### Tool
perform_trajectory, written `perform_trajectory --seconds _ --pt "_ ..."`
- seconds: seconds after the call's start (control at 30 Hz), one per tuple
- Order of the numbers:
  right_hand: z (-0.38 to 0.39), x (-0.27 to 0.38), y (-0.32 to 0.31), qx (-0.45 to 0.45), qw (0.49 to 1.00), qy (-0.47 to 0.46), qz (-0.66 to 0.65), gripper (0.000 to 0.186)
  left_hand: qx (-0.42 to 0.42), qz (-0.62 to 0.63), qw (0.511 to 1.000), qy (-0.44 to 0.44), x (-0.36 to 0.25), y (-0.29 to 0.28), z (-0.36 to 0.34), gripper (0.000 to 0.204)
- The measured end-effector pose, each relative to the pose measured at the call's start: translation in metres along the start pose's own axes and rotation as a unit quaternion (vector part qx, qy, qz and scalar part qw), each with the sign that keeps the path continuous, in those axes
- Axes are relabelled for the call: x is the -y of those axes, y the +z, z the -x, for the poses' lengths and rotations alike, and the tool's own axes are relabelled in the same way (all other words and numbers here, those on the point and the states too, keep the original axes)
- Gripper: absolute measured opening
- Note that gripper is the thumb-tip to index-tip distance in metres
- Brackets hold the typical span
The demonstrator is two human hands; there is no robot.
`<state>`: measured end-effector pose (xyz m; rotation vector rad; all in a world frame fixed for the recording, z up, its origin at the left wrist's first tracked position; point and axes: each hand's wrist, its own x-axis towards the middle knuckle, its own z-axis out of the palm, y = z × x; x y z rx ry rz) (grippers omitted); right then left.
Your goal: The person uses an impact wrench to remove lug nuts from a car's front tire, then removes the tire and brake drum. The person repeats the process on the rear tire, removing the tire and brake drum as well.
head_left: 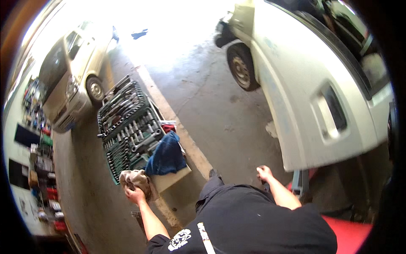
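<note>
My left hand (135, 194) is closed on a stained beige rag (137, 180), which hangs in folds over the near corner of an open socket set case (111, 163). Rows of sockets, ratchets and wrenches fill both halves of that green case. A blue cloth (167, 155) is bunched on the right side of the case, close to the rag. On my right, my right hand (264, 173) hangs beside my body with its fingers curled. Something dark shows just under that hand, but I cannot make out what the fingers hold, if anything.
A pale vehicle door (287, 106) with a handle fills the right side, beyond a front wheel (241, 67). Another light-coloured van (76, 80) stands at the far left. Cluttered shelving (40, 161) lines the left wall. A pale stripe (186, 135) crosses the concrete floor.
</note>
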<state>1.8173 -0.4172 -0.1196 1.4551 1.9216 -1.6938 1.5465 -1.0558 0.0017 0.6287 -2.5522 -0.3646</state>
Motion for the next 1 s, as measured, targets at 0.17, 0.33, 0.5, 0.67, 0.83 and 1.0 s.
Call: perform_trajectory --seconds 0.17,0.33,0.5,0.67,0.83,1.0 --pt "-0.055 0.051 -0.019 -0.033 0.998 0.056 0.019 0.035 0.086 -0.079 0.990 -0.075 -0.051 0.002 -0.005 0.035" --pt "-0.117 0.131 -0.011 -0.035 0.995 0.032 0.091 0.036 0.060 0.034 0.986 -0.150 -0.005 0.007 -0.017 0.039" --pt "-0.205 0.223 -0.004 -0.008 0.984 0.031 0.177 0.035 0.121 0.005 0.987 -0.109 -0.045 0.009 -0.008 0.053" --pt "-0.343 0.325 -0.014 0.067 0.939 -0.048 0.335 0.034 0.096 -0.129 0.959 -0.234 -0.087 0.013 -0.027 0.047" --pt "-0.456 0.489 0.012 0.075 0.979 -0.027 0.187 0.034 -0.171 0.271 0.844 -0.429 -0.200 0.007 -0.050 0.060" --pt "-0.538 0.613 0.088 0.109 0.979 -0.068 0.161 0.039 -0.080 0.758 0.549 -0.343 -0.290 -0.006 -0.061 0.087"
